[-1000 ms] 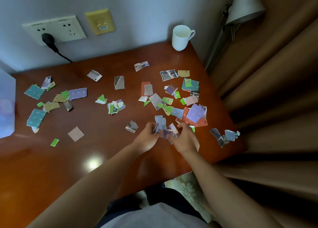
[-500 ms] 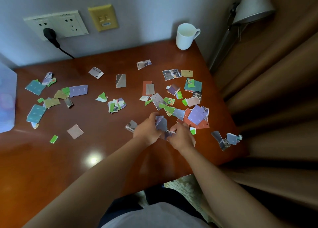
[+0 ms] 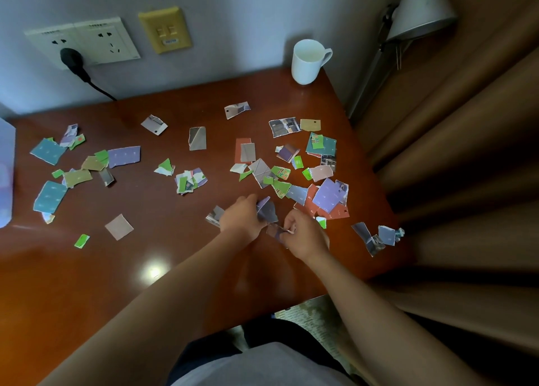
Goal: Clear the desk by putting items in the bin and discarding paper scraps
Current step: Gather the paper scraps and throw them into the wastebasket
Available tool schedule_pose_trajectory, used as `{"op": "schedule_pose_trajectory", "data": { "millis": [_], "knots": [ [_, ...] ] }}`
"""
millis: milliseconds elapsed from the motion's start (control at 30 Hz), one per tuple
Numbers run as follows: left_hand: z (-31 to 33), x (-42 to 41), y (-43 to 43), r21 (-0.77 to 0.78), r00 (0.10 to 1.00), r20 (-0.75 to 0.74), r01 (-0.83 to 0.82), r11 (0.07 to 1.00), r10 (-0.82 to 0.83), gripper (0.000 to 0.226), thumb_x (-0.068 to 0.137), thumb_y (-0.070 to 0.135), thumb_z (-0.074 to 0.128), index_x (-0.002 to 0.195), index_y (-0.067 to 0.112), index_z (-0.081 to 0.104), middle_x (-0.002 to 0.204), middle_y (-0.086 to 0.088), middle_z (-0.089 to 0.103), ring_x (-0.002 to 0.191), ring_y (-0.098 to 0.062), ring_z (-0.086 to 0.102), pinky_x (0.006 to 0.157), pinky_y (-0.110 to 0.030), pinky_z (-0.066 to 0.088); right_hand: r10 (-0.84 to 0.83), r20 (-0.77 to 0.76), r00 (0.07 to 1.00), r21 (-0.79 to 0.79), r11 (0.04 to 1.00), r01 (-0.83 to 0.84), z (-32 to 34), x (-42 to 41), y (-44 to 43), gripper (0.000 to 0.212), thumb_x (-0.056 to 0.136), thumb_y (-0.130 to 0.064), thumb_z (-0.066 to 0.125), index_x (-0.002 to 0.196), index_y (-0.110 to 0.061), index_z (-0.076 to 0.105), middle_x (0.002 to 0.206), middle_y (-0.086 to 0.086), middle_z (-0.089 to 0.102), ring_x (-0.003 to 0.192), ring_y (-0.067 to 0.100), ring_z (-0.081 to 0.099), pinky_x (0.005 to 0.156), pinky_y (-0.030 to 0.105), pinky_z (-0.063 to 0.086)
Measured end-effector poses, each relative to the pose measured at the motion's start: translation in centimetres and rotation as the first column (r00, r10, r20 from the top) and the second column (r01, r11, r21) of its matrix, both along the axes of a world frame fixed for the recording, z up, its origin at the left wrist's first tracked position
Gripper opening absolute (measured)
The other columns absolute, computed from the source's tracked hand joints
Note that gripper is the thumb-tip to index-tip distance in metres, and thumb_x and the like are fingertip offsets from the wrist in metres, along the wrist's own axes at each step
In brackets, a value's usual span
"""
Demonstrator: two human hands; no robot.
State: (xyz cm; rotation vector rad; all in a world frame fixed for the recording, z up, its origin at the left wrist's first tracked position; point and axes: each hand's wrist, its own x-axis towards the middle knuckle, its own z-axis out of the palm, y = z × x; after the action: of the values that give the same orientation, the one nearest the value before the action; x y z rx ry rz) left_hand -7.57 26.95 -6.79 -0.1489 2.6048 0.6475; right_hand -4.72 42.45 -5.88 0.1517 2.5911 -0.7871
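**Gathering of paper scraps, head view.** The left hand is curled round a small bunch of purple scraps, held just above the desk near its front right part. The right hand is closed in a pinch on a further scrap, held close beside the bunch as if to be added to it; whether the two touch cannot be told. The step in hand is judged to be the collecting of scraps into the left hand, and it is judged to be early. Most of the paper lies loose: a dense cluster just beyond the hands, a small pile at the middle, a spread at the left, and stray scraps at the right edge. A white mug stands at the far right corner, well apart from the hands. A pale translucent container is cut off at the left edge; it may be the bin, but this cannot be confirmed. For the next move, the pinched scrap would have to be tucked under the left thumb without the bunch being loosened, after which the cluster could be reached. Thin flat pieces on a glossy top are likely to call for a fingertip lift or a slide to the edge.
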Motion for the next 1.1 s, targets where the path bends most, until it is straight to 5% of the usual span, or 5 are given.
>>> {"op": "schedule_pose_trajectory", "data": {
  "millis": [200,467,800,1000,1100],
  "knots": [
    [-0.2,0.4,-0.5,0.173,0.993,0.066,-0.111,0.979,0.101,0.032,0.086,0.032,0.059,0.114,0.019,0.060,0.112,-0.006,0.062,0.096,-0.025,0.062,0.080,-0.041,0.054,-0.348,0.273,0.897,-0.421,0.795,0.437,0.5,-1.0,0.6,0.015,0.087,-0.008,0.062,0.101,-0.014,0.065,0.104,0.000,0.064,0.097,0.019,0.060,0.068,0.023,0.049],
    [1.4,0.7,0.3,0.558,0.898,0.282,-0.440,0.703,0.338,0.015,0.087,0.005,0.060,0.101,0.010,0.059,0.087,-0.006,0.058,0.080,-0.021,0.054,0.073,-0.030,0.044,-0.554,0.642,0.529,-0.513,0.203,0.834,2.0,-0.9,1.2,0.013,0.090,-0.003,0.050,0.092,-0.011,0.059,0.091,0.010,0.060,0.086,0.023,0.063,0.076,0.035,0.055],
    [2.0,1.9,-0.2,0.555,0.548,0.768,-0.828,0.081,0.331,0.008,0.089,0.008,0.044,0.090,0.011,0.051,0.062,-0.003,0.051,0.050,-0.012,0.042,0.042,-0.021,0.032,-0.428,0.698,0.575,-0.509,0.269,0.818,1.8,-0.3,2.2,0.018,0.088,-0.018,0.058,0.072,-0.013,0.052,0.067,0.004,0.048,0.060,0.012,0.047,0.059,0.025,0.043],
    [2.0,2.1,0.1,0.582,0.581,0.783,-0.811,0.067,0.222,0.012,0.090,0.018,0.057,0.099,0.011,0.054,0.070,-0.004,0.051,0.053,-0.012,0.042,0.045,-0.021,0.035,-0.277,0.200,0.940,-0.217,0.923,0.318,0.3,-0.4,2.2,0.021,0.076,-0.018,0.076,0.088,-0.020,0.059,0.087,-0.005,0.060,0.085,0.019,0.061,0.068,0.029,0.050],
    [2.2,2.2,0.6,0.595,0.593,0.767,-0.800,0.071,0.244,0.012,0.090,0.014,0.058,0.101,0.008,0.057,0.066,-0.003,0.052,0.052,-0.011,0.043,0.045,-0.020,0.035,-0.076,0.103,0.992,-0.032,0.996,0.080,0.1,0.1,2.2,0.037,0.074,-0.028,0.080,0.103,-0.028,0.056,0.107,-0.005,0.057,0.099,0.020,0.061,0.075,0.031,0.050]
  ]
}}
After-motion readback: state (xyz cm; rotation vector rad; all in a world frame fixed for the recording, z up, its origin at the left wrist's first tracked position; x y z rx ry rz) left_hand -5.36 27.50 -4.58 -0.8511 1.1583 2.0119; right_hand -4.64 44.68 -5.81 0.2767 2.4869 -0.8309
